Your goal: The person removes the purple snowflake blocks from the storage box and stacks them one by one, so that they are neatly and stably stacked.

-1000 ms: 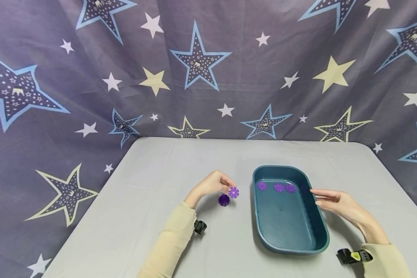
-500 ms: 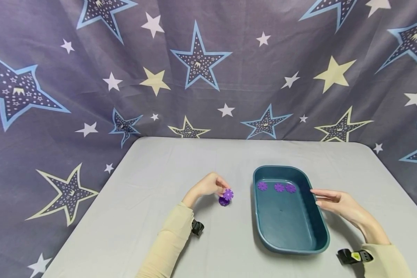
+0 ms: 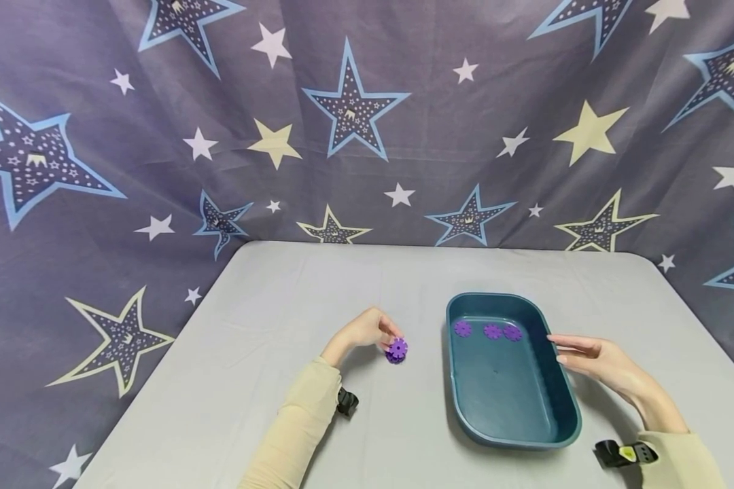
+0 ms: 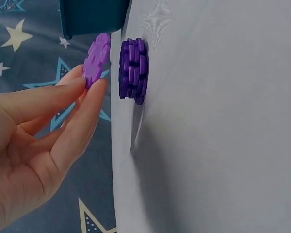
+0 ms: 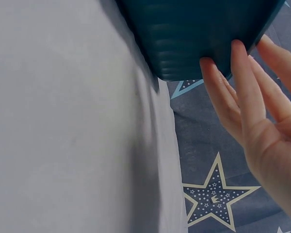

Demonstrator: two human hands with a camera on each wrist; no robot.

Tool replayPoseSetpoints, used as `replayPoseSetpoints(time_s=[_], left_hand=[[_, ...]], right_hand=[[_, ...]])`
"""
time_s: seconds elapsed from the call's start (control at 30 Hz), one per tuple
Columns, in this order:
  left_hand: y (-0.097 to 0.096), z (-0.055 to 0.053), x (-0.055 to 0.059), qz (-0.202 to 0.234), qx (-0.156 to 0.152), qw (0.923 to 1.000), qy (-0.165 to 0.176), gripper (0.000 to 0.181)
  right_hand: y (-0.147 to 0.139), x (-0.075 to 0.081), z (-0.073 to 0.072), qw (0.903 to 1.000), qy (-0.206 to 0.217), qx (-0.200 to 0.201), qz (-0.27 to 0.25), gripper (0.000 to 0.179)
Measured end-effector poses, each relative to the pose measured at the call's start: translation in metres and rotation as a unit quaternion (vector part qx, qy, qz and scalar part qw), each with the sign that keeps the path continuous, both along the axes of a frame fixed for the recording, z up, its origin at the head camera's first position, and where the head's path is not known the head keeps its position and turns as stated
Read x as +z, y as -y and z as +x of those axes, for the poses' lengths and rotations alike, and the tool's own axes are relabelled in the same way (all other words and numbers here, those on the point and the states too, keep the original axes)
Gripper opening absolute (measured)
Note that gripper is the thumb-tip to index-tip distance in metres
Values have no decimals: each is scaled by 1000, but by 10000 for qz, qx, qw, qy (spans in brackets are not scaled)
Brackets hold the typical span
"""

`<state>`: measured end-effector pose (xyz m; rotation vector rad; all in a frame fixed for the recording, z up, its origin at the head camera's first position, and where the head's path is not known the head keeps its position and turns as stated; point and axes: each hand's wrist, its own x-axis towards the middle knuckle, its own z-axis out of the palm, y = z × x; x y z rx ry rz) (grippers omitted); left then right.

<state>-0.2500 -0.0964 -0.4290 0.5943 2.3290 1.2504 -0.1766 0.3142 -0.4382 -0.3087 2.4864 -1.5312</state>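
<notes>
There are two hands (image 3: 367, 327) (image 3: 605, 363), one tray (image 3: 504, 397), three discs (image 3: 463, 329) (image 3: 492, 331) (image 3: 512, 332) inside, one held disc (image 4: 96, 60), one disc stack (image 4: 134, 70).

Through the head camera I see a greyish-purple fabric backdrop (image 3: 367, 176) hanging across the far side and along the left and right, with soft folds in it. Its print mixes white stars (image 3: 399, 195), pale yellow stars (image 3: 275, 144) and larger blue-outlined stars (image 3: 356, 105). Nearer stands a table (image 3: 208, 380) with rounded far corners, its pale grey cloth (image 3: 318, 275) faintly creased under soft light.
</notes>
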Motion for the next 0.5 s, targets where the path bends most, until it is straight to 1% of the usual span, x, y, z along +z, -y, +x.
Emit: replayPoseSetpoints(time_s=[0.1, 0.37, 0.5], left_hand=[[0, 1, 0, -40, 76, 10000, 14, 17], [-2, 3, -1, -3, 319, 9992, 247, 16], [-2, 3, -2, -59, 390, 9990, 231, 16]], right_hand=[[0, 0, 0, 10000, -14, -5, 9, 48], [0, 0, 0, 10000, 21, -42, -20, 48], [1, 0, 0, 10000, 7, -40, -6, 49]])
